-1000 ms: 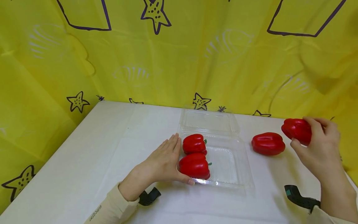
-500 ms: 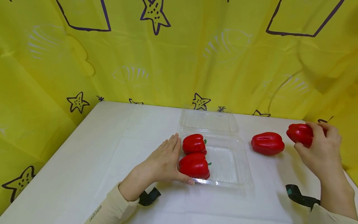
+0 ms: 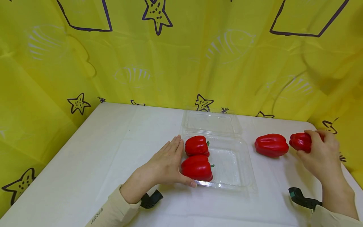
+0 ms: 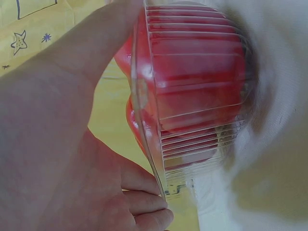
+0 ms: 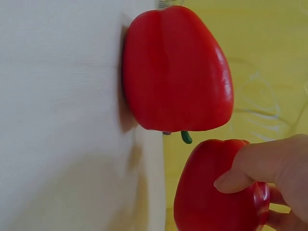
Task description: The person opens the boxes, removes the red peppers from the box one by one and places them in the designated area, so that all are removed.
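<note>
Clear box (image 3: 227, 164) is holding two peppers (image 3: 197, 169) — left hand (image 3: 165, 165) lying spread against it, right hand (image 3: 321, 156) pinching another pepper (image 3: 300, 142).

Place: staged tabletop corner, likely for recording; type of room beyond cannot be told.
Curtain (image 3: 175, 69): yellow, stars (image 3: 157, 15) and fish (image 3: 231, 46) printed; screens far, left, right.
Table (image 3: 85, 157): white, far edge against curtain.
Gear (image 3: 303, 199): black, near right.
</note>
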`<move>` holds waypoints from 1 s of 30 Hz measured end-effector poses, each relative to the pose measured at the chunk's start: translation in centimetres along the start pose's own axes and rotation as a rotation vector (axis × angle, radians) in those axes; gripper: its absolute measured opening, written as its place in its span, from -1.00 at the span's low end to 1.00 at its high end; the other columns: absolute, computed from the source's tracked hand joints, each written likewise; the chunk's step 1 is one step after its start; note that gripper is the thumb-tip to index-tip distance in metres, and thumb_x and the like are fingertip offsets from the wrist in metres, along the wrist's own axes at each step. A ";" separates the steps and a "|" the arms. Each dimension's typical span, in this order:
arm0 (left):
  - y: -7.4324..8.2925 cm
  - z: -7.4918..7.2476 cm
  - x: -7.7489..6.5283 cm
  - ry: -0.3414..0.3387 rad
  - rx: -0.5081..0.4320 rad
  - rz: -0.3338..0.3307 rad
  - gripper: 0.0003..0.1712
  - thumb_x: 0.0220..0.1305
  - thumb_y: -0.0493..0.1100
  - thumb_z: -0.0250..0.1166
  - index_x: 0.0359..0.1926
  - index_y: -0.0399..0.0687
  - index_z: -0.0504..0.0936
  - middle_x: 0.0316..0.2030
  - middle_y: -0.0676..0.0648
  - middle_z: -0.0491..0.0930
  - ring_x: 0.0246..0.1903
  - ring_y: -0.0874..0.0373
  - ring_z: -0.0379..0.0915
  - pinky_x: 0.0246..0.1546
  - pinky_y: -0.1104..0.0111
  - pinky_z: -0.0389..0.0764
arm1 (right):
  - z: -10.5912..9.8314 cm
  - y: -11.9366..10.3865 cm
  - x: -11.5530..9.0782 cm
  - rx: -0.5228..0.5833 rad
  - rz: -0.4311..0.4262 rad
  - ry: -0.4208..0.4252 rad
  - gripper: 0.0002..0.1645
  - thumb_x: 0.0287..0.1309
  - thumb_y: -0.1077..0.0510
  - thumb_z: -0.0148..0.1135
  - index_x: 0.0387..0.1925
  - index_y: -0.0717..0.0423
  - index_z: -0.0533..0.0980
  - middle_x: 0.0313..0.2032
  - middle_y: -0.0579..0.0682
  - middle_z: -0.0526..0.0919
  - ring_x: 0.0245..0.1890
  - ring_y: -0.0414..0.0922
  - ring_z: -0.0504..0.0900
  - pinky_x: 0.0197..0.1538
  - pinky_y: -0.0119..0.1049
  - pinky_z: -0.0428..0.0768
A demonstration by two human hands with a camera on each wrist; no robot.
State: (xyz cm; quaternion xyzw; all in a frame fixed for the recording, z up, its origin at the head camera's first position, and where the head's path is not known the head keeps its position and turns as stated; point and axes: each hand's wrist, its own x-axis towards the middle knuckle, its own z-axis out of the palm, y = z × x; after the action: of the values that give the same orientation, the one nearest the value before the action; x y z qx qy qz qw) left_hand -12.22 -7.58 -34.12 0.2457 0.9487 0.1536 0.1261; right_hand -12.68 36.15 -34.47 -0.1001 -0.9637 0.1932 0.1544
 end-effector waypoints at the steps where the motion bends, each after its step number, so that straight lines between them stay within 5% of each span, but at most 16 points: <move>1: 0.0 0.0 0.0 -0.001 -0.001 -0.001 0.56 -0.21 0.59 0.39 0.55 -0.27 -0.08 0.58 -0.19 -0.13 0.58 -0.07 -0.28 0.55 0.03 0.00 | 0.1 0.1 0.0 -0.007 -0.001 -0.008 -0.15 -0.09 0.48 0.32 0.28 0.48 0.20 0.29 0.58 0.02 0.33 0.53 -0.04 -0.01 0.54 0.36; 15: 0.0 0.0 0.1 -0.002 0.001 -0.004 0.57 -0.22 0.59 0.39 0.55 -0.27 -0.09 0.58 -0.19 -0.15 0.58 -0.06 -0.29 0.55 0.03 -0.01 | 0.9 1.6 0.0 -0.041 -0.056 -0.131 -0.19 -0.11 0.42 0.36 0.22 0.48 0.24 0.22 0.61 0.00 0.21 0.55 -0.06 -0.04 0.48 0.19; 23: 0.1 0.0 0.1 -0.012 0.003 -0.016 0.57 -0.21 0.58 0.40 0.55 -0.27 -0.09 0.58 -0.18 -0.15 0.58 -0.07 -0.28 0.55 0.04 -0.02 | 1.8 1.6 0.1 -0.068 -0.096 -0.139 -0.18 -0.06 0.41 0.29 0.27 0.47 0.21 0.28 0.61 -0.01 0.35 0.56 -0.16 0.30 0.54 -0.10; 30: 0.2 -0.1 0.1 -0.013 -0.002 -0.016 0.55 -0.21 0.56 0.41 0.55 -0.26 -0.08 0.58 -0.19 -0.13 0.58 -0.08 -0.28 0.55 0.03 -0.01 | 2.1 1.5 0.2 -0.046 -0.115 -0.133 -0.16 -0.06 0.43 0.26 0.30 0.45 0.19 0.36 0.59 -0.07 0.41 0.53 -0.29 0.40 0.46 -0.37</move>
State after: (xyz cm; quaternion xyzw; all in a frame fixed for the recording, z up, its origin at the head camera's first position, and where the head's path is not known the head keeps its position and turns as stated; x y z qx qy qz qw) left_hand -12.26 -7.41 -34.01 0.2391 0.9497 0.1522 0.1335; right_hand -13.34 36.84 -36.93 -0.0350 -0.9802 0.1683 0.0987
